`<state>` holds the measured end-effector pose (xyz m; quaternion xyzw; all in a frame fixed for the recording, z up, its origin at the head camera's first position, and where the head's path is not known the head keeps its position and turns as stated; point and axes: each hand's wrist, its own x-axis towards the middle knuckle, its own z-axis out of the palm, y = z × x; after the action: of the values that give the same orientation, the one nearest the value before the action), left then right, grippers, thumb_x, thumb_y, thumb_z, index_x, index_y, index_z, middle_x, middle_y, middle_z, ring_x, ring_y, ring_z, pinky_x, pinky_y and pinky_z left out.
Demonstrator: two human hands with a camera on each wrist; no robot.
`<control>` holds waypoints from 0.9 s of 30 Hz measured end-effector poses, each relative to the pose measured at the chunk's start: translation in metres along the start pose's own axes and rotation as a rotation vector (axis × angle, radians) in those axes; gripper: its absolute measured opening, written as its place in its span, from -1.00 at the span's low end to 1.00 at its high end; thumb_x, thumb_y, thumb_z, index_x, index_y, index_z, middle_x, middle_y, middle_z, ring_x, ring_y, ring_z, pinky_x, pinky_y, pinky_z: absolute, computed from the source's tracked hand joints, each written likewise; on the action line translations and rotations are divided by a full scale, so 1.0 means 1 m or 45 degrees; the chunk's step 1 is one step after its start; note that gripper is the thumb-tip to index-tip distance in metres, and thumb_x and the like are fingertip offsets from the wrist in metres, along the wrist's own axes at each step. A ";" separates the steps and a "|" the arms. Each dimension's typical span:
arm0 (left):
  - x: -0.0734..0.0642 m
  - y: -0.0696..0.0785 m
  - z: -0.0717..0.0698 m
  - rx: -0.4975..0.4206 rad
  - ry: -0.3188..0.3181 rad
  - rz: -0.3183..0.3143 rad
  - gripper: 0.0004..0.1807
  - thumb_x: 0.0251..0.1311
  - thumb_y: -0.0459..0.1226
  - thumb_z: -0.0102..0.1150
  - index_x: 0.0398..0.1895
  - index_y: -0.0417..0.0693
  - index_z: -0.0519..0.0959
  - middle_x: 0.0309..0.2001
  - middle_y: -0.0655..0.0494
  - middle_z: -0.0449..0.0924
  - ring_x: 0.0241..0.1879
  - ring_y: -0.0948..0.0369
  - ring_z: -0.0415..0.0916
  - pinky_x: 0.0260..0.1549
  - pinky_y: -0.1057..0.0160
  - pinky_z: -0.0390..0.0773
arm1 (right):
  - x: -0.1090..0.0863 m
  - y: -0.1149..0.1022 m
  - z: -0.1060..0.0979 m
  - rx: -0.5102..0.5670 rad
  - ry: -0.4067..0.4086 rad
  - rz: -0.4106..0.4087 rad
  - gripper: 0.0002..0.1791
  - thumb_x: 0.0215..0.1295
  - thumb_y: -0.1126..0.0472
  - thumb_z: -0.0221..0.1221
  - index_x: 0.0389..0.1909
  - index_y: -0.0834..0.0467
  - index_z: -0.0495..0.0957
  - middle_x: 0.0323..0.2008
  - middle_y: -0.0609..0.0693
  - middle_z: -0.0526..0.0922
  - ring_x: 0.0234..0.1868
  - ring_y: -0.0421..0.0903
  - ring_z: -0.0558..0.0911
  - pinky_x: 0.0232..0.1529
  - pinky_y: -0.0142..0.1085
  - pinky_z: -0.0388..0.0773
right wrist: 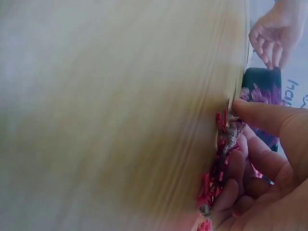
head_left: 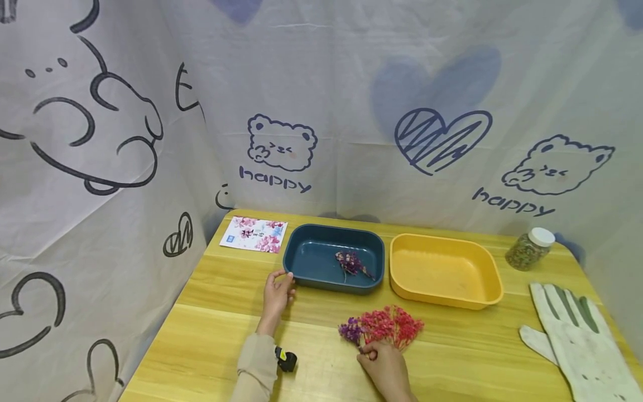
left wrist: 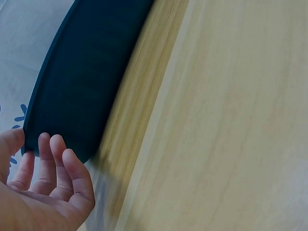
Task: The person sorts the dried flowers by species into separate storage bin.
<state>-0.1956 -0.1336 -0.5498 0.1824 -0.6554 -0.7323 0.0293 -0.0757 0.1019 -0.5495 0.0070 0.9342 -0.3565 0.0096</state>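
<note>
The left hand [head_left: 278, 293] reaches farther forward than the right hand [head_left: 387, 365], and the hands stand well apart. Behind the left hand, a beige sleeve [head_left: 256, 360] covers the forearm up to a bare wrist [head_left: 268, 325]; its thumb and index finger pinch, the other three fingers loosely bent beside them. The right hand shows its back from above, thumb nearly straight against the index finger, remaining fingers curled in toward the palm.
</note>
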 end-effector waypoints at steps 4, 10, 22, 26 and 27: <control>-0.001 0.001 0.000 0.002 0.000 0.003 -0.68 0.36 -0.26 0.03 0.07 -0.22 0.30 -0.39 0.11 0.53 -0.56 0.34 0.43 -0.60 0.46 0.41 | 0.001 0.001 0.000 0.074 -0.005 0.036 -0.90 -0.02 0.24 0.40 -0.54 0.15 0.65 -0.58 -0.14 0.48 -0.54 -0.29 0.38 -0.52 -0.41 0.31; -0.001 0.001 0.000 0.003 0.000 -0.001 -0.68 0.36 -0.26 0.03 0.07 -0.22 0.30 -0.35 0.03 0.55 -0.56 0.34 0.43 -0.61 0.46 0.41 | 0.001 0.002 -0.002 0.236 -0.041 0.108 -0.90 0.03 0.27 0.37 -0.45 0.23 0.68 -0.54 -0.10 0.57 -0.51 -0.25 0.46 -0.52 -0.45 0.40; -0.001 0.002 -0.001 0.006 -0.009 -0.003 -0.67 0.36 -0.26 0.03 0.08 -0.22 0.29 -0.33 0.00 0.55 -0.55 0.34 0.43 -0.59 0.45 0.41 | 0.000 -0.011 -0.015 0.418 0.039 0.243 -0.87 0.07 0.28 0.35 -0.38 0.26 0.68 -0.53 -0.07 0.58 -0.52 -0.21 0.46 -0.56 -0.44 0.39; -0.002 0.002 0.000 0.000 -0.009 -0.004 -0.67 0.36 -0.26 0.04 0.07 -0.22 0.30 -0.33 0.00 0.55 -0.55 0.34 0.43 -0.59 0.45 0.41 | 0.004 -0.017 -0.021 0.476 0.075 0.261 -0.85 0.09 0.26 0.34 -0.35 0.26 0.68 -0.53 -0.05 0.58 -0.53 -0.21 0.45 -0.57 -0.45 0.39; -0.002 0.003 0.000 0.001 -0.009 -0.002 -0.67 0.35 -0.26 0.04 0.08 -0.22 0.30 -0.33 0.00 0.55 -0.56 0.34 0.43 -0.60 0.45 0.41 | 0.006 -0.019 -0.023 0.486 0.088 0.263 -0.84 0.09 0.25 0.35 -0.35 0.26 0.68 -0.53 -0.06 0.58 -0.54 -0.22 0.45 -0.57 -0.45 0.39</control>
<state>-0.1941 -0.1338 -0.5467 0.1803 -0.6556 -0.7328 0.0262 -0.0819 0.1034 -0.5199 0.1164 0.8438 -0.5237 0.0127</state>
